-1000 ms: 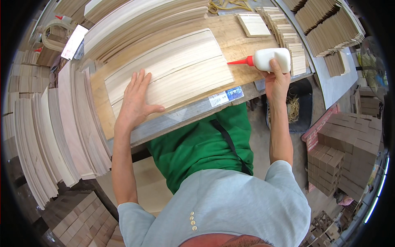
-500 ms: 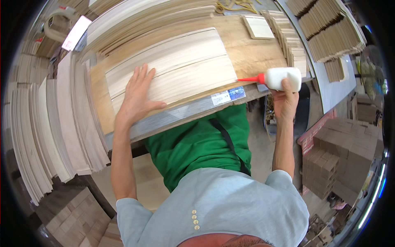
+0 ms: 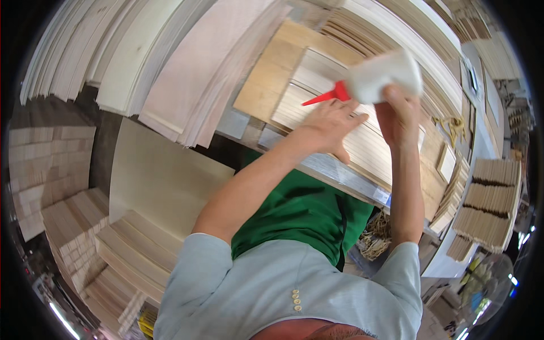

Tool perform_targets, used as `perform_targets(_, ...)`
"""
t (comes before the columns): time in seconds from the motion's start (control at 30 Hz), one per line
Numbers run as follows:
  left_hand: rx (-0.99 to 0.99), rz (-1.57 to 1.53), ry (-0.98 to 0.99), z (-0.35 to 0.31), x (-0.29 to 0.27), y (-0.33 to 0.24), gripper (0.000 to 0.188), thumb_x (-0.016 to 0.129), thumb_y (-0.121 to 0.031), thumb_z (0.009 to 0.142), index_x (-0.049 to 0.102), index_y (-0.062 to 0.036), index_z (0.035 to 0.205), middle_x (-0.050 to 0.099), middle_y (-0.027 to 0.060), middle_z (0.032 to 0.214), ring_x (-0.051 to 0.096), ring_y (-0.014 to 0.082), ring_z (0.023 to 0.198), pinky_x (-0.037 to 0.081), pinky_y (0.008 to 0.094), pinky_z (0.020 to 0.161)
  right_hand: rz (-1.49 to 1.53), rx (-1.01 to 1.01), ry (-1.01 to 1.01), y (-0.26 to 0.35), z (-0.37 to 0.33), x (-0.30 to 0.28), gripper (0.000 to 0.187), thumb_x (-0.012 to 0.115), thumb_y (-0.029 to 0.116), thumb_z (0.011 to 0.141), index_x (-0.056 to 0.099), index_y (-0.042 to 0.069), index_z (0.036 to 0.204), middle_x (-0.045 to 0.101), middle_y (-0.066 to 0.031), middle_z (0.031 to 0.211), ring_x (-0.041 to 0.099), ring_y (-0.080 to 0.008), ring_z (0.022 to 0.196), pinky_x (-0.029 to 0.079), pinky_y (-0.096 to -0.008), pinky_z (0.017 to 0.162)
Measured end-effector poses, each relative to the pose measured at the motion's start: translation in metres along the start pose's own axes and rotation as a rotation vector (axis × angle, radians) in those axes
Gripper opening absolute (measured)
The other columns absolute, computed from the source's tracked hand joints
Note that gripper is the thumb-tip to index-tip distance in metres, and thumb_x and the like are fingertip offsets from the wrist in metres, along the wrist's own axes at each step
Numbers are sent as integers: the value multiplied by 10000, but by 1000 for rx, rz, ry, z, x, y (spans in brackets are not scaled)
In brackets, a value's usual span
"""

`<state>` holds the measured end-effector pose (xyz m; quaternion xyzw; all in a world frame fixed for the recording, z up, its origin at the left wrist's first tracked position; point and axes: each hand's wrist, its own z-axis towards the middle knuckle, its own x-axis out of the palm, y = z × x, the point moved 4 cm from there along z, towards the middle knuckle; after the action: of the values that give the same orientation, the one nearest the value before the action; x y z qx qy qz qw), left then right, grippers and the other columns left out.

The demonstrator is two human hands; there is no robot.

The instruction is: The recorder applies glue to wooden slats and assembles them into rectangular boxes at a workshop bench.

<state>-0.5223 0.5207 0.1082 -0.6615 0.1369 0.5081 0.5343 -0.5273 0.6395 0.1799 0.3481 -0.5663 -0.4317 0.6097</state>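
White plastic makes the body of the squeeze bottle (image 3: 385, 77), which is near two o'clock from the middle of the view, with its red nozzle (image 3: 324, 96) pointing toward eight o'clock. The right hand (image 3: 401, 110) holds this bottle: the thumb lies on the near side, and the other fingers are mostly hidden behind. The left hand (image 3: 327, 129) is nearer to the middle, also toward two o'clock; its fingers are widely spread over the pale wooden panel (image 3: 371, 148) and hold nothing. The nozzle passes above these fingers, but I cannot tell if it touches them.

The panel lies flat on the table (image 3: 253, 95) and shows long lines; whether it is one grooved piece or several strips, I cannot say. A stack of pale boards (image 3: 198, 62) stands at eleven o'clock, and bundles of short wooden slats (image 3: 481, 198) are at three o'clock.

In my judgement, the bottle is light and its wall is soft, so it is best taken around the body with gentle pressure; the thin nozzle is a poor place to grip. The panel seems stiff, light and dry, not slippery; a flat palm steadies it well, and for lifting, its two long edges suit better, because thin corners may chip.
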Motion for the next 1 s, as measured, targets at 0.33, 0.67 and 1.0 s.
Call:
perform_targets(0.33, 59, 18, -180, -5, 6, 7, 924, 852, -378, 484, 502, -67, 1280, 487, 137, 1335, 347, 306, 1327, 231, 452, 1127, -290, 298, 295, -50, 46, 66, 564, 749, 148, 743, 519, -16, 1231, 618, -146, 1130, 582, -239, 1073, 441, -384, 963)
perform_targets(0.67, 52, -22, -169, -2, 7, 6, 948, 858, -365, 479, 482, -72, 1298, 502, 108, 1322, 359, 271, 1322, 262, 440, 1108, -361, 283, 368, -53, 48, 65, 559, 785, 124, 735, 544, 29, 1230, 641, -88, 1119, 582, -187, 1074, 431, -358, 973)
perform_targets(1.0, -7, 44, -37, 0, 5, 4, 941, 830, -426, 546, 445, -127, 1352, 285, 161, 1476, 187, 339, 1403, 148, 442, 1161, -442, 188, 244, -50, 70, 41, 565, 759, 141, 760, 511, 21, 1253, 623, -93, 1119, 573, -203, 1074, 435, -374, 959)
